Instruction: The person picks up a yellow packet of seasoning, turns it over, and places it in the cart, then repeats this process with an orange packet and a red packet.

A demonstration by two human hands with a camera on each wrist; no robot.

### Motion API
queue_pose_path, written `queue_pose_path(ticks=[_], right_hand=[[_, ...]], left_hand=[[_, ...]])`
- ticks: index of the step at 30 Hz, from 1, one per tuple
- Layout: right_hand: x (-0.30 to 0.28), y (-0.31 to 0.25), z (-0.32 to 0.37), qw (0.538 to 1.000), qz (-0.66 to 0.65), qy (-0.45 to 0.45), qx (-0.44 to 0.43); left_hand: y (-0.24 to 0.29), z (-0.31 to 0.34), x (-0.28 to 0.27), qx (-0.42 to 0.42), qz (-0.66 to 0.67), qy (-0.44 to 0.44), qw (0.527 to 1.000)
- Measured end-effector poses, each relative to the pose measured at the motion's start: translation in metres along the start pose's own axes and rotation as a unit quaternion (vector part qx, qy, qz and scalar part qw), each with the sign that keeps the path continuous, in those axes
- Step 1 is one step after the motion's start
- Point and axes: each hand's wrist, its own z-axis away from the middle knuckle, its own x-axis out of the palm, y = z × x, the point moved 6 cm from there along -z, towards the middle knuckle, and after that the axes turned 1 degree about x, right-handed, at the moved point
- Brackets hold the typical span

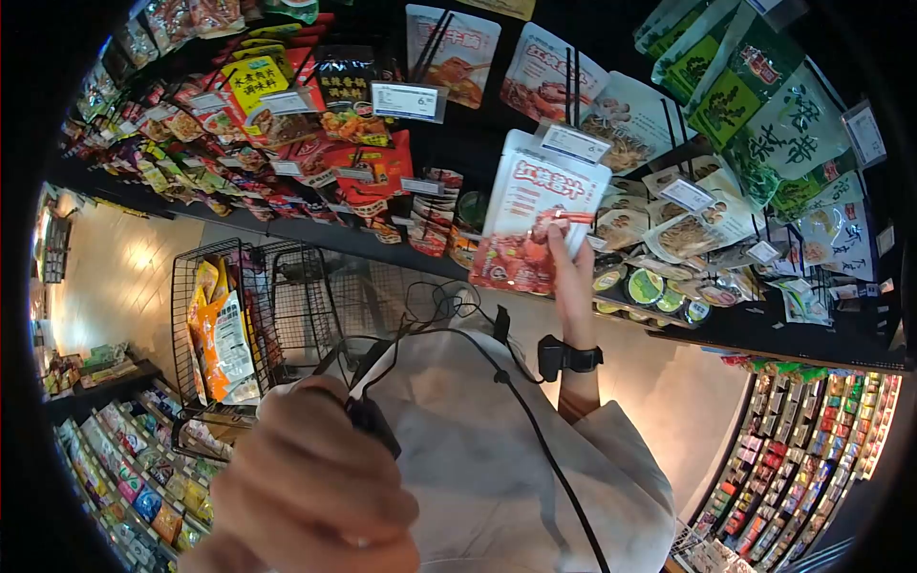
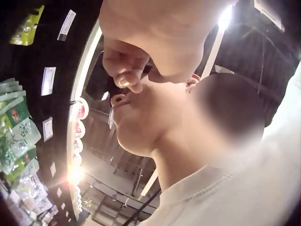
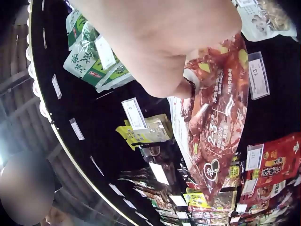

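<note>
My right hand holds a white and red sauce pouch by its lower right side, thumb across the printed front. Its other fingers are hidden behind the pouch. In the right wrist view, the red food picture on the pouch shows below the hand. The left hand is raised close to the head camera, blurred, with its fingers curled and nothing visible in them. From the left wrist view, that same hand is bent up in front of the face, fingertips right at the nose.
A black rack with hanging packets and price tags stands ahead, green packets on its right. A wire cart holding an orange and white packet stands at left. Cables hang over the shirt. Stocked shelves are at lower right.
</note>
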Motion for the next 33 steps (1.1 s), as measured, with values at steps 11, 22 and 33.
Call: queue_pose_path(ticks=[11, 22, 33], right_hand=[[0.043, 0.005, 0.006, 0.997, 0.056, -0.042, -0.029], [0.062, 0.007, 0.016, 0.997, 0.053, -0.061, -0.003], [0.070, 0.006, 0.020, 0.998, 0.032, -0.049, 0.012]], left_hand=[[0.023, -0.016, -0.012, -0.326, 0.168, -0.153, 0.918], [0.028, -0.001, -0.022, -0.173, 0.341, -0.195, 0.903], [0.031, 0.005, -0.034, -0.149, 0.396, -0.242, 0.873]])
